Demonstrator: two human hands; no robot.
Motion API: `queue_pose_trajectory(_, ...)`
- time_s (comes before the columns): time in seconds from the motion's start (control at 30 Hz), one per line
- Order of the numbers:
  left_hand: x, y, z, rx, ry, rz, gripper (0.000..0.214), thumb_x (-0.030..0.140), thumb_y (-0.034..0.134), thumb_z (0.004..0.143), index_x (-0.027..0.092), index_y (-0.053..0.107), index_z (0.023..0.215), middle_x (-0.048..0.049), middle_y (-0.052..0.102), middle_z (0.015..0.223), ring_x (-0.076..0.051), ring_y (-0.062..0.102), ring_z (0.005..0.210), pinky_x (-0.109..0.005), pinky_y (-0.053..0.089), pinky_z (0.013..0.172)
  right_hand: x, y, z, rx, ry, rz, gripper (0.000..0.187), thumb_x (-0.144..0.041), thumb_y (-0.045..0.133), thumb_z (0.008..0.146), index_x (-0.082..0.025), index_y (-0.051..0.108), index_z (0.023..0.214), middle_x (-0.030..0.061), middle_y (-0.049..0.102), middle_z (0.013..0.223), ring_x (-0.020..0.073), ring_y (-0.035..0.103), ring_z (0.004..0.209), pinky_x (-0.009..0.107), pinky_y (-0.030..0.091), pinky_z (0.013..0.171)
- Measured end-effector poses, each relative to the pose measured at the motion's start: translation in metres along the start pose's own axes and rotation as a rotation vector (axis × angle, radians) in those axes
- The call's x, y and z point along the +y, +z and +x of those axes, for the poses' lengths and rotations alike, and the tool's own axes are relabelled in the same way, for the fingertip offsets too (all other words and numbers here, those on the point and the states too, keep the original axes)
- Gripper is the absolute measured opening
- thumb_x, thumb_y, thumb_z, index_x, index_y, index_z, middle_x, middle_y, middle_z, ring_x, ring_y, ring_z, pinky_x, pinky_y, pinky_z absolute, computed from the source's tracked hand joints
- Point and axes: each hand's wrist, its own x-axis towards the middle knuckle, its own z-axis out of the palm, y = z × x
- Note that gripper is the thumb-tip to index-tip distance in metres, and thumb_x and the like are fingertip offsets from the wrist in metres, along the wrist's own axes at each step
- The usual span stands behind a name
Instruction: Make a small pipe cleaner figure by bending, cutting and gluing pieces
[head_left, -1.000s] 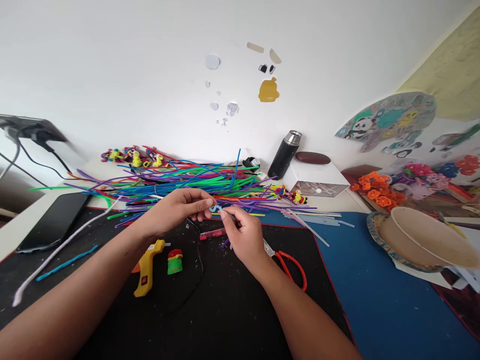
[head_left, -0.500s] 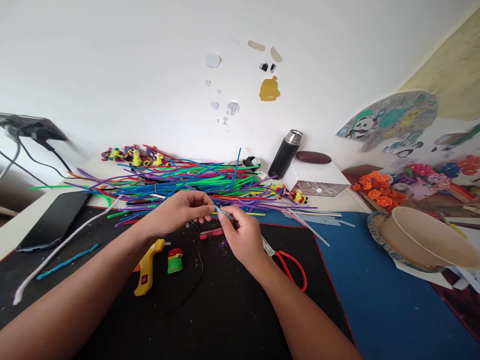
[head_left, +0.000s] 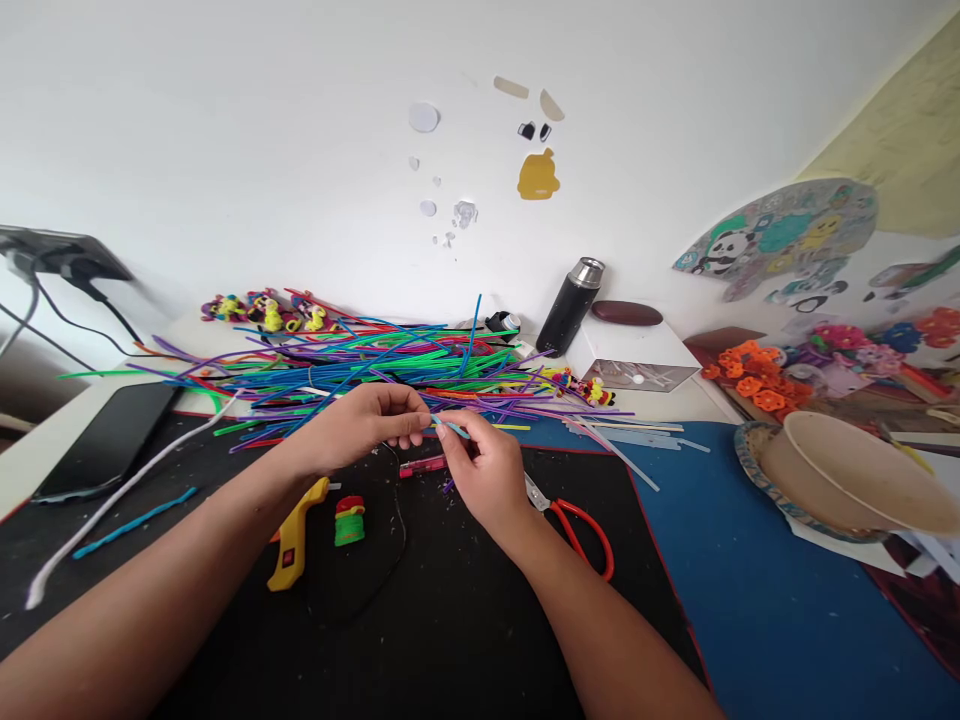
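Note:
A short light-blue pipe cleaner (head_left: 455, 430) is pinched between my two hands over the black mat (head_left: 480, 620). My left hand (head_left: 379, 425) grips its left end between thumb and fingertips. My right hand (head_left: 484, 465) closes on it from the other side, with its thumb on top. Below my left wrist lies a yellow hot glue gun (head_left: 292, 545), partly covered by the arm. Beside it stands a small green and red coiled piece (head_left: 349, 522). Red-handled scissors (head_left: 581, 530) lie partly under my right wrist. A pink lighter-like object (head_left: 421, 466) rests between the hands.
Behind the hands spreads a heap of coloured pipe cleaners (head_left: 360, 365). A phone (head_left: 109, 440), a white pipe cleaner (head_left: 135, 490) and a blue one (head_left: 135, 522) lie at left. A black thermos (head_left: 570, 310), a white box (head_left: 637, 350) and bowls (head_left: 862, 475) stand right.
The light-blue pipe cleaner has turned slightly and lies straighter between my fingertips. Both hands stay in nearly the same place, still holding it.

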Motion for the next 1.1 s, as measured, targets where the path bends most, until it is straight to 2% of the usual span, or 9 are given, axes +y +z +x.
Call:
queue_pose_trajectory(0.2,-0.002,0.004,0.002,0.018,-0.015,-0.031,0.031,0.050,0.079,0.080,0.021,0.069,0.078,0.0005,0.069,0.072,-0.017,0.061,0.069,-0.027,0.049,0.067,0.002,0.001,0.000,0.007,-0.024,-0.025,0.018,-0.027,0.062,0.100,-0.024,0.079,0.107,0.0039,0.083,0.096,0.0187,0.077,0.077,0.027,0.057,0.071)
queue_pose_trajectory(0.37,-0.001,0.005,0.002,0.043,-0.010,-0.018,0.038,0.056,0.080,0.077,0.020,0.068,0.076,-0.0004,0.068,0.071,-0.017,0.060,0.068,-0.028,0.050,0.066,0.003,0.003,-0.002,0.010,-0.050,-0.034,0.019,-0.025,0.061,0.100,-0.024,0.079,0.108,0.0051,0.083,0.101,0.0203,0.078,0.084,0.028,0.058,0.074)
queue_pose_trajectory(0.63,-0.006,0.009,0.004,0.087,0.022,0.017,0.043,0.062,0.077,0.078,0.020,0.069,0.076,-0.0004,0.065,0.068,-0.018,0.061,0.066,-0.029,0.051,0.063,0.004,0.003,-0.002,0.011,-0.057,-0.093,0.022,-0.026,0.059,0.101,-0.025,0.080,0.108,0.0060,0.084,0.100,0.0219,0.079,0.084,0.030,0.060,0.076)
queue_pose_trajectory(0.73,-0.008,0.010,0.004,0.094,0.022,0.014,0.043,0.062,0.078,0.078,0.020,0.069,0.076,-0.0001,0.065,0.067,-0.018,0.061,0.064,-0.029,0.050,0.062,0.005,0.003,-0.002,0.018,-0.063,-0.109,0.022,-0.025,0.060,0.100,-0.025,0.080,0.107,0.0061,0.084,0.098,0.0217,0.079,0.082,0.030,0.060,0.075)
queue_pose_trajectory(1.1,-0.007,0.010,0.006,0.126,0.007,0.011,0.040,0.059,0.077,0.078,0.020,0.069,0.075,0.0004,0.064,0.066,-0.017,0.059,0.064,-0.028,0.048,0.061,0.005,0.005,-0.003,-0.001,-0.024,-0.078,0.024,-0.027,0.060,0.101,-0.026,0.080,0.113,0.0061,0.084,0.108,0.0247,0.081,0.093,0.033,0.063,0.084)
